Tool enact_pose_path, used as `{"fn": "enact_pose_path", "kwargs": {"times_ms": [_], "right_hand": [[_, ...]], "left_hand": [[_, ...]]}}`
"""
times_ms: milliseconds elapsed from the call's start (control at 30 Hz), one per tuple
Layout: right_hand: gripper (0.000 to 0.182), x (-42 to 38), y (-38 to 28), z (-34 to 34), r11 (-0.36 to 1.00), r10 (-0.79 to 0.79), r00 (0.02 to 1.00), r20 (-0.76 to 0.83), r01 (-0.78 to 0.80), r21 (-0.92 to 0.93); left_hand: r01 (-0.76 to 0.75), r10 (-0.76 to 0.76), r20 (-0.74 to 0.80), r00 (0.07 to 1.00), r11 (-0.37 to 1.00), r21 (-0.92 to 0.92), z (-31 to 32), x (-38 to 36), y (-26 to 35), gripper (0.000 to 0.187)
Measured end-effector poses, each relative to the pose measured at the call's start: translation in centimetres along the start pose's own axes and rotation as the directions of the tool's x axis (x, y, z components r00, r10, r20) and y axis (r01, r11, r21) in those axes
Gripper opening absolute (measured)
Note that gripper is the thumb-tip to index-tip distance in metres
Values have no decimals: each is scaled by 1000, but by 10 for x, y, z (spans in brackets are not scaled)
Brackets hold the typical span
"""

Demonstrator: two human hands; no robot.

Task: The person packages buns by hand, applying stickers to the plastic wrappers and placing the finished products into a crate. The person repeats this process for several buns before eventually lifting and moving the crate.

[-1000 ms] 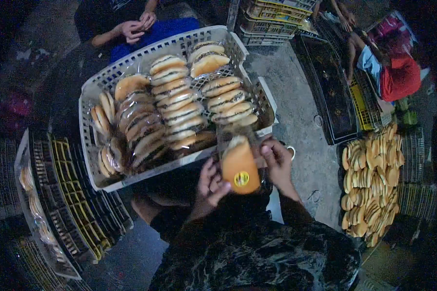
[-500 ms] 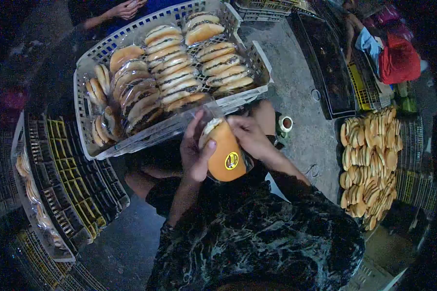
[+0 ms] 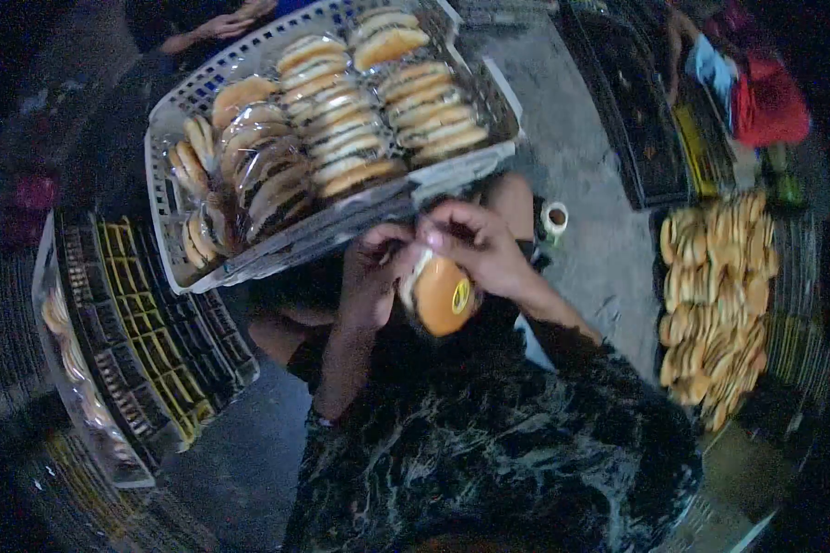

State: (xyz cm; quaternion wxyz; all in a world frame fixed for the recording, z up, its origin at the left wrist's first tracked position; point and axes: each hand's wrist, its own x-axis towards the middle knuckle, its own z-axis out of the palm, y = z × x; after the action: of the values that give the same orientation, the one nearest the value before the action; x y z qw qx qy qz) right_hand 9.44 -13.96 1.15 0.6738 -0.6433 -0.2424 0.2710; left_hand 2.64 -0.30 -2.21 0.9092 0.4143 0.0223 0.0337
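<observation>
A filled bun (image 3: pixel 444 297) in a clear plastic bag, with a round yellow label on it, hangs in front of my lap. My left hand (image 3: pixel 374 276) is closed on the upper left side of the bag. At the bag's top, the fingers of my right hand (image 3: pixel 480 244) pinch the plastic, close to my left fingertips. Just beyond my hands stands a white plastic crate (image 3: pixel 277 267), with rows of bagged filled buns (image 3: pixel 346 120) inside it.
Stacked black and yellow crates (image 3: pixel 148 323) stand at the left. On the right is a large pile of unwrapped buns (image 3: pixel 719 304). A white cup (image 3: pixel 554 217) with dark contents sits on the floor beside my knee. Another person's hands (image 3: pixel 226 25) show beyond the crate.
Both hands have come together at the top of the bag, and my right hand has shifted up. The bun has turned and hangs lower in the bag. The view has swung slightly.
</observation>
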Motion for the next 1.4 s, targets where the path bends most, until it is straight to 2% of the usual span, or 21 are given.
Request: {"fn": "enact_pose_path", "kwargs": {"times_ms": [100, 133, 200, 400, 467, 533, 600, 633, 667, 733, 800, 867, 900, 967, 1000, 1033, 1067, 1133, 1267, 1333, 1400], "right_hand": [[12, 2, 3, 7, 978, -184, 949, -256, 150, -145], [12, -1, 4, 3, 981, -171, 941, -292, 136, -138], [10, -3, 9, -5, 912, -197, 976, -96, 146, -385], [12, -20, 22, -24, 822, -153, 988, 32, 145, -551], [15, -29, 33, -30, 648, -6, 994, 108, 86, -757], [21, -37, 47, -30, 733, 252, 959, 133, -100, -672], [25, -50, 71, -23, 744, 71, 996, -57, -91, -662], [29, -51, 86, -21, 532, 163, 986, 37, -56, -845], [29, -63, 104, -17, 269, -203, 974, 96, 150, -951], [28, -67, 120, -21, 305, -57, 998, -19, -1, -952], [28, -58, 81, -42, 552, 204, 965, -163, -251, -795], [38, -66, 110, -89, 889, 179, 924, -338, -299, -347], [42, -70, 139, -122, 855, 98, 776, -623, -386, -346], [48, -102, 242, -198, 163, 222, 654, -723, -756, -634], [44, -118, 254, -209, 129, 166, 872, -461, -483, -866], [39, -122, 270, -218, 277, 277, 858, -432, -502, -820], [34, -120, 272, -222, 411, 385, 833, -396, -539, -735], [26, -128, 296, -233, 507, 454, 805, -383, -586, -632], [21, -176, 307, -223, 59, 365, 679, -636, -699, -713], [24, -206, 332, -227, -122, 417, 551, -723, -754, -645], [21, -248, 378, -255, -92, 282, 729, -623, -626, -774]], "left_hand": [[-136, 150, -35, 988, 956, 258, -1, -8, -17, 17], [-151, 267, -122, 956, 804, 574, 7, -10, -22, 18], [-102, 388, -154, 909, 563, 820, 11, -12, -27, 18], [114, -34, -135, 990, 753, 648, 13, -7, -33, 23], [21, 7, -35, 999, 652, 758, -6, -9, -48, 18], [62, -274, 63, 960, 426, 903, -26, -8, -58, 10], [257, -427, 27, 904, 592, 764, -48, -2, -89, 12], [533, -572, -35, 819, 737, 416, -87, -7, -131, 13], [715, -715, -25, 699, 699, -10, -106, -9, -154, 14], [461, -392, -244, 887, 710, 532, -26, 4, -98, 19], [272, -257, -115, 960, 743, 611, -26, -3, -115, 21], [70, -51, -48, 998, 710, 701, -25, -11, -133, 23], [-47, 83, -6, 997, 624, 780, -26, -13, -145, 24], [-273, 379, 210, 902, 121, 954, -35, -17, -173, 26], [-289, 457, 354, 816, -207, 935, -39, -16, -181, 27], [-255, 504, 442, 742, -397, 882, -45, -14, -189, 29], [-232, 536, 367, 760, -302, 924, -42, -7, -185, 30], [42, 255, -369, 894, 771, 635, -22, 5, -148, 30], [137, 455, -433, 778, 549, 824, -46, 15, -137, 30], [222, 277, -580, 766, 733, 643, -20, 24, -111, 28], [108, 393, -492, 777, 687, 719, -12, 31, -107, 27]]}}
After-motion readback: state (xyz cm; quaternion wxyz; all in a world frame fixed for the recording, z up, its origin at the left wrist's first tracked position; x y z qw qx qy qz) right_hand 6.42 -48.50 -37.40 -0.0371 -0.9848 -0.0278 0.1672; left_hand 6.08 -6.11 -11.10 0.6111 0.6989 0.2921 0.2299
